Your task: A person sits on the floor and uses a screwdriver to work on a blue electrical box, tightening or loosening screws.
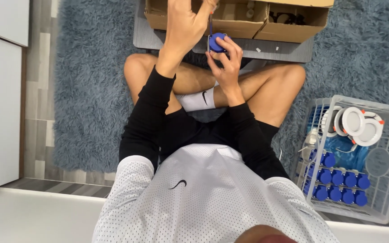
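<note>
**Head view: blue-capped part in hand, finished stock in basket**

Head view: The person is sitting cross-legged on a shaggy blue rug (91, 90). The right hand (225, 60) is gripping a small blue-capped part (217, 42), fingers curled closely around it just in front of the cardboard box (237, 18). The left hand (185, 22) is rising above the part, fingertips pinched narrowly; what they are pinching is cut off at the frame edge, possibly the thin blue lead (211, 26) running up from the part. To the person's right, a white wire basket (386, 180) is holding rows of blue-capped parts (338, 184) and several round white fittings (354, 121), so a good share appears done. How much is remaining in the box cannot be told.
</note>
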